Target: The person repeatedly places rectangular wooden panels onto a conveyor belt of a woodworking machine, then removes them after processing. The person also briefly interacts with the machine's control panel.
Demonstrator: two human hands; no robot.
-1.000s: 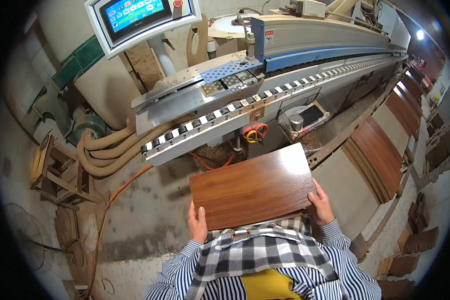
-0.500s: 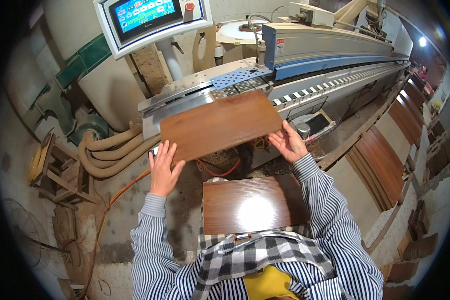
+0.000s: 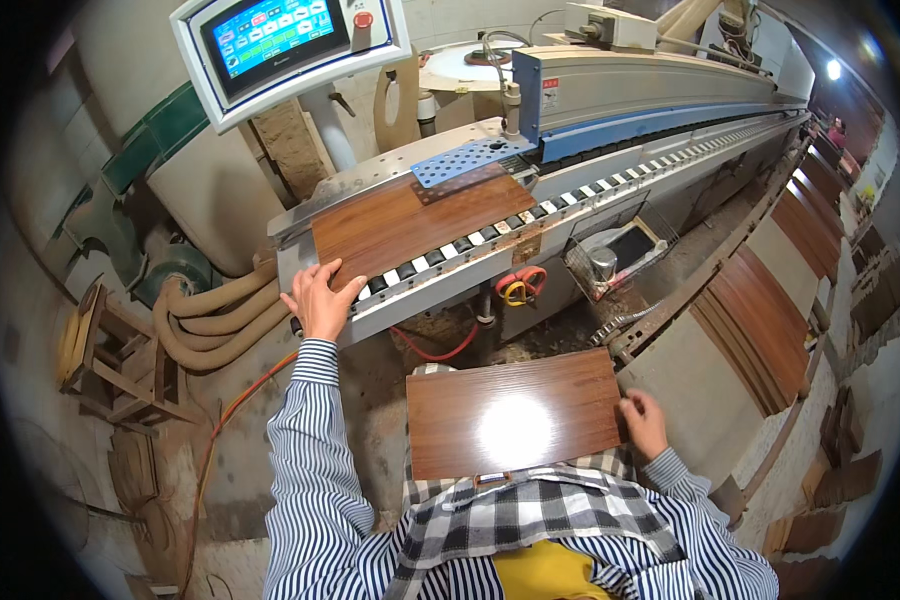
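Observation:
A brown wood-grain panel (image 3: 410, 232) lies flat on the feed bed of a long machine, its far right part under a blue perforated plate (image 3: 470, 160). My left hand (image 3: 320, 300) rests at the panel's near left corner, fingers apart and bent, not wrapped round it. Across my lap is a second wood-grain panel (image 3: 450, 420) with a bright glare on it. Beside its right edge, my right hand (image 3: 646, 425) is closed with curled fingers that seem to pinch that edge; the fingertips are partly hidden.
Black-and-white rollers (image 3: 490, 233) run along the machine's near side. A control screen (image 3: 275, 45) stands at upper left, above thick hoses (image 3: 220, 325). Stacked panels (image 3: 750, 320) lie to the right. A wooden stool (image 3: 120, 350) and a red hose (image 3: 235, 405) are at left.
The panel both hands held in the air is down on the machine bed, partly under the blue plate. My right hand has let go and dropped back to the lap panel.

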